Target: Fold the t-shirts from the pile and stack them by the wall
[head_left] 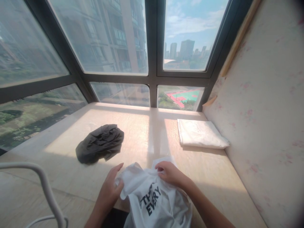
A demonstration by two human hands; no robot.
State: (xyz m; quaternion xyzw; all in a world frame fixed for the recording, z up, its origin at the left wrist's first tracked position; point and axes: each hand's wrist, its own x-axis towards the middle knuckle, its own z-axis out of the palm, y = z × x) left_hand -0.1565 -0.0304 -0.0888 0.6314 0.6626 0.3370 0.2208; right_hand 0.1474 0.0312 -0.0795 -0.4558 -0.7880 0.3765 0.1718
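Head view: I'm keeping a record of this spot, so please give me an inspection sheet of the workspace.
Surface: pale top, partly sunlit, with a seam at left.
Job's things: white cloth with black lettering, loosely bunched.
Clutter: dark cloth, crumpled, at left; folded cloth at right, by the wall.
Grips: left grip at the white cloth's left edge, thumb and finger apart, hold unclear; right grip pinching its upper part.
Cables: thick pale cord or tube at near left, which one unclear.
Surroundings: framed windows ahead, with buildings and a sports court outside; patterned wall at right, its covering lifting near the window corner.
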